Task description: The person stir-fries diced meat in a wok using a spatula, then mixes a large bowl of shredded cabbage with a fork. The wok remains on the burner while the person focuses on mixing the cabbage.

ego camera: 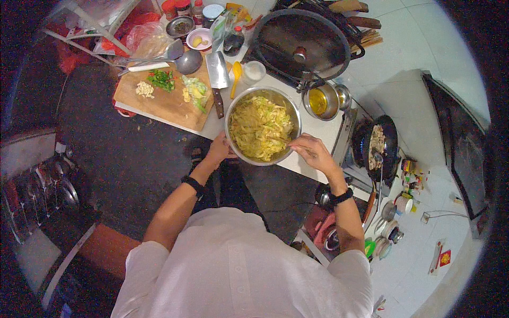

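A round stainless steel bowl [264, 163] of shredded yellow-green vegetable [260, 127] is tilted at the counter's edge before me. My left hand [220, 149] grips its lower left rim. My right hand [312, 151] is at the lower right rim, fingertips pinched together over the shreds; a thin stick seems to be between them, but it is hard to make out. Up and left of the bowl, a cleaver [217, 73] and a yellow spoon [236, 75] lie beside the wooden cutting board [159, 107], which bears chopped garlic [144, 90], green and red peppers [162, 80] and pale green slices [195, 91].
A large lidded pan [301, 35] stands behind the bowl. A metal pot of yellow oil [321, 102] stands to the right. Further right, a wok [391, 139] with food and a ladle sits on the stove. Bottles and small bowls [199, 39] line the back; a ladle [188, 62] lies across the board.
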The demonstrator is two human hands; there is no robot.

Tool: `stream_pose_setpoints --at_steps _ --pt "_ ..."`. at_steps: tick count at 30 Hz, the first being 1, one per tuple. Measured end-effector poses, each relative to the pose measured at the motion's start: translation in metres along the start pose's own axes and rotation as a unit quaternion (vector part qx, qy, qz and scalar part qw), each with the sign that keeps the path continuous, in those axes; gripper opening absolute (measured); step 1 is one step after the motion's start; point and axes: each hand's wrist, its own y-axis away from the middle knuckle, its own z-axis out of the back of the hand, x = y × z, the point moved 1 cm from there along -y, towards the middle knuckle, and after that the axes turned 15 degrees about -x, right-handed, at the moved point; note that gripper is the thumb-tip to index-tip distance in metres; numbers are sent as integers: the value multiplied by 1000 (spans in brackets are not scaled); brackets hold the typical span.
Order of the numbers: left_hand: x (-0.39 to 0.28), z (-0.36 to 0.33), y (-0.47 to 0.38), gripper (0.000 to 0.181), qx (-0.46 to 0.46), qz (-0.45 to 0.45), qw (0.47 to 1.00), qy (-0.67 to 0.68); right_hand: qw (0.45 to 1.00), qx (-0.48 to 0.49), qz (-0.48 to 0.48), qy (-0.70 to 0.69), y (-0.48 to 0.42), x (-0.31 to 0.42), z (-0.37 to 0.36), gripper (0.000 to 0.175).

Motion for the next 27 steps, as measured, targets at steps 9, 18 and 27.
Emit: stream_pose_setpoints --at_steps 9,18,27 --pt "11 10 -10 45 36 0 999 -3 994 20 106 16 0 -33 -104 21" --pt "-4 1 1 37 0 -17 999 33 985 -167 -41 20 3 -21 -73 21" --pt "0 2 -1 43 28 3 1000 1 914 -343 -212 51 47 -67 -58 23"
